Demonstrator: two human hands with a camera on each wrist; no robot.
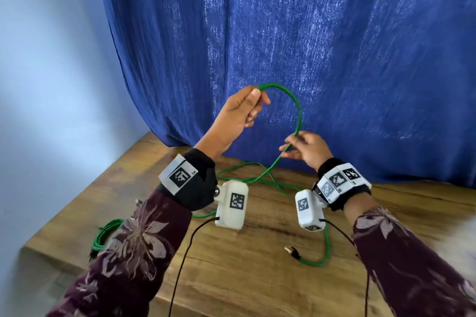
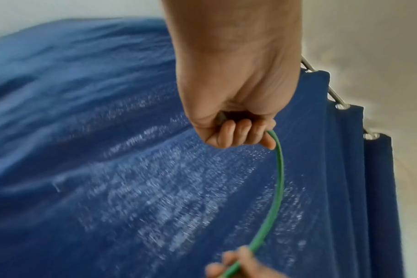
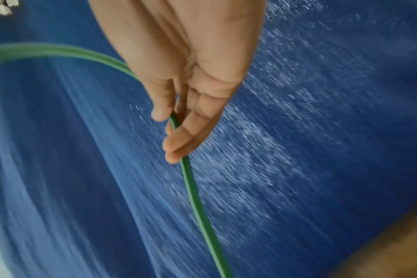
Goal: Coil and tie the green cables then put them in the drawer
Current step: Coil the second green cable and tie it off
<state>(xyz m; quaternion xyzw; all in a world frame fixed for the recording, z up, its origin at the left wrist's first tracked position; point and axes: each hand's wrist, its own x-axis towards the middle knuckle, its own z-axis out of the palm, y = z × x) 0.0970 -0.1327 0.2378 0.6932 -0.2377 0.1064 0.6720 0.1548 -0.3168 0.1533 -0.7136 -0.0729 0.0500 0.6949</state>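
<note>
A long green cable (image 1: 291, 100) arcs in the air between my two hands, above the wooden table (image 1: 247, 278). My left hand (image 1: 247, 108) is raised and grips one end of it in curled fingers (image 2: 238, 135). Lower and to the right, my right hand (image 1: 301, 147) pinches the same cable (image 3: 193, 191) between thumb and fingers. The rest of the cable lies in loose loops (image 1: 257, 177) on the table, ending in a plug (image 1: 291, 251). A second green cable (image 1: 105, 235), bundled, lies at the table's left edge. No drawer shows.
A blue curtain (image 1: 283, 33) hangs right behind the table. A pale wall (image 1: 46, 59) stands at the left. Thin black leads (image 1: 185, 252) run from the wrist cameras across the table's front.
</note>
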